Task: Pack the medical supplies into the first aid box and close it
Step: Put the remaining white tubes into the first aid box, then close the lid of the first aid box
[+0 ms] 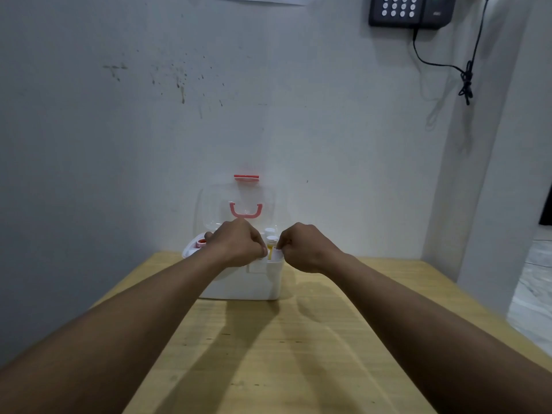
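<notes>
Office-like room, wall access keypad (400, 8)

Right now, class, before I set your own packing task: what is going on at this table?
A person is packing a white first aid box on a wooden table. Its clear lid stands upright, open. Over the front rim the right hand pinches a small white item in its fingers. The left hand, fingers curled, meets it there, but whether it holds anything is hidden. White-capped bottles and a red-capped container already sit inside. The box is not yet closed.
</notes>
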`<state>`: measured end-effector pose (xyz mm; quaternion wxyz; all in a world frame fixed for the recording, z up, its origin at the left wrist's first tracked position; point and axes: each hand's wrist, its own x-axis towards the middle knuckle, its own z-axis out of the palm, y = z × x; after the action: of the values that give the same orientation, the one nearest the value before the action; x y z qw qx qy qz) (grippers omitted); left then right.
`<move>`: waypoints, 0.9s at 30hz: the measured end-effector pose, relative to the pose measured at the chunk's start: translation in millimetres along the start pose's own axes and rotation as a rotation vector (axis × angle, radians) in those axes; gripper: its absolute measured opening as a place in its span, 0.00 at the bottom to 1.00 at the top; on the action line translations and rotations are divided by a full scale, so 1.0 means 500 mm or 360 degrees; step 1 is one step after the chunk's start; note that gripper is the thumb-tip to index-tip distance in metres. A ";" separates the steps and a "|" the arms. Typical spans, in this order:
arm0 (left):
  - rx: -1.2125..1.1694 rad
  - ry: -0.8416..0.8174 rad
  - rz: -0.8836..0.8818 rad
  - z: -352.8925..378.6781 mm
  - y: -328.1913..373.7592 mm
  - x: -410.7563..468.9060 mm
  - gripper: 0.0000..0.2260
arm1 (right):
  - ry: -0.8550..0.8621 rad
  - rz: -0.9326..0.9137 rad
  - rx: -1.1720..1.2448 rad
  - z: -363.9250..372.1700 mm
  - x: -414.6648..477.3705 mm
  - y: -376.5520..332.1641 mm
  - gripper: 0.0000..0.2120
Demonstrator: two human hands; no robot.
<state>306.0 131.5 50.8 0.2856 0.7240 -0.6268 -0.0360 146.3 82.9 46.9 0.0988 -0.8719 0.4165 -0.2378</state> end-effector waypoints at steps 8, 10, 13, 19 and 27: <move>-0.0133 0.0042 0.0005 -0.017 -0.012 0.012 0.05 | 0.0087 0.0047 -0.0011 -0.014 0.002 -0.011 0.17; -0.0163 0.0117 0.0036 -0.022 -0.012 0.014 0.05 | 0.0158 0.0059 -0.0021 -0.019 0.005 -0.009 0.17; -0.0171 0.0231 0.0080 -0.040 -0.015 0.029 0.08 | 0.0242 0.0087 -0.0010 -0.035 0.027 -0.009 0.19; 0.0029 0.0548 0.0164 -0.083 -0.071 0.132 0.16 | 0.0313 0.0102 -0.0086 -0.050 0.158 -0.020 0.22; 0.0318 0.0611 0.0158 -0.105 -0.100 0.183 0.23 | 0.0286 0.0115 -0.0179 -0.070 0.204 -0.018 0.25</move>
<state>391.2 68.5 99.4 0.3281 0.7105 -0.5962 0.1789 190.1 10.7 114.7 0.0206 -0.8356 0.4675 -0.2878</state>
